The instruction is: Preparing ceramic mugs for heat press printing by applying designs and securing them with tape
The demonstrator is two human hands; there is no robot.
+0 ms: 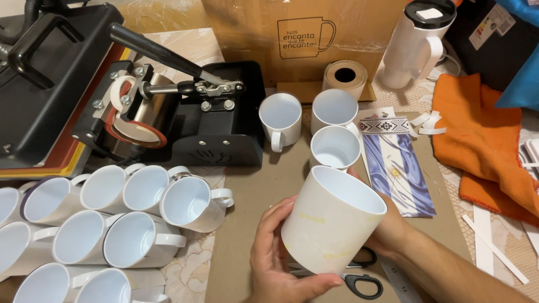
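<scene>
White paper-wrapped mug (332,220) is gripped near the scissors (359,278), tilted mouth-up, left hand (275,264) and right hand (393,227) fingers closed around opposite sides.

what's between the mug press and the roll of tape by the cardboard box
In the head view, one upright white mug stands between the mug press and the roll of tape, a little nearer the camera, with bare brown table around it.

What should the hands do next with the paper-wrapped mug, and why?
Probably carry the wrapped mug toward the mug press. Both the left hand and the right hand hold it, the paper looks taped on, and the press already holds a mug.
</scene>
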